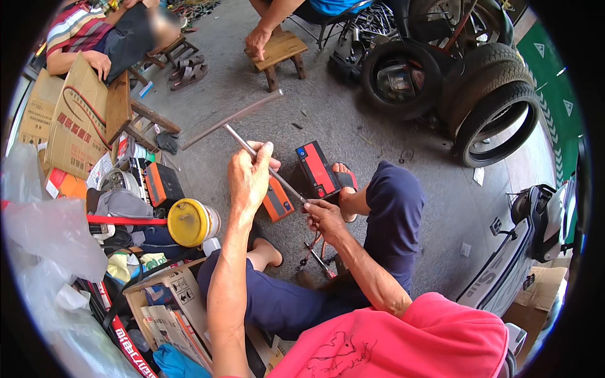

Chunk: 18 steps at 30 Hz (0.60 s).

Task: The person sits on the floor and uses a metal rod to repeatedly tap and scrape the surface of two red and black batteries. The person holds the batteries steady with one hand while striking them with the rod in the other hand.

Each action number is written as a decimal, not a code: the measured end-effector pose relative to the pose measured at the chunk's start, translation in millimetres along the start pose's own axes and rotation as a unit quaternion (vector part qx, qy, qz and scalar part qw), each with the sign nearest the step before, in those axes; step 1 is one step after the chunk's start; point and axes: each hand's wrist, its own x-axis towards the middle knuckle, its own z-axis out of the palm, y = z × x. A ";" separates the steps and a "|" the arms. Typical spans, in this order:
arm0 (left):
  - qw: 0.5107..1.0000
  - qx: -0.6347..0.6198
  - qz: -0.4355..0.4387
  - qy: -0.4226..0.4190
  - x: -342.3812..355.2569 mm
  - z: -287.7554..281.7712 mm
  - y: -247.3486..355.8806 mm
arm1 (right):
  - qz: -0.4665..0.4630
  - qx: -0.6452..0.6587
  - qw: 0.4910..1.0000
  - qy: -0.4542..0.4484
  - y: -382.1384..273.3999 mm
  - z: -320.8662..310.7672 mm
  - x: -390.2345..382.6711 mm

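Note:
A metal T-handle wrench (236,135) slants across in front of me, its crossbar pointing up and away. My left hand (249,179) is closed around the shaft a little below the crossbar. At the lower end, the fingers of my right hand (326,220) pinch the tip; whether anything small is held with it is hidden. Beyond my hands, a red-topped battery (315,167) sits on the ground beside my sandalled foot. Partly behind the shaft and my left wrist lies an orange-topped battery (276,200). Thin cables (315,252) lie on the ground between my legs.
Motorcycle tires (498,123) are piled at the far right. A person's hand (257,43) rests on a low wooden stool (283,49); another person sits far left. Cardboard (79,120), a yellow-lidded bucket (188,223) and an open box (142,302) crowd the left side. A scooter (504,258) stands right.

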 end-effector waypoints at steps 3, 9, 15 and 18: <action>0.996 -0.074 -0.005 0.044 -17.6 0.9 11.2 | 0.000 0.063 0.997 0.039 -9.5 -4.8 -1.6; 0.981 -0.144 0.009 0.133 -36.2 -21.6 25.5 | -0.071 0.073 0.990 0.102 -34.4 4.9 6.2; 0.961 -0.246 -0.035 0.119 -37.9 -21.1 39.7 | -0.091 0.005 0.995 0.046 -60.5 3.6 -14.6; 0.936 -0.324 -0.075 0.116 -31.6 -19.7 31.7 | -0.068 0.063 0.993 -0.077 -73.1 10.2 -20.4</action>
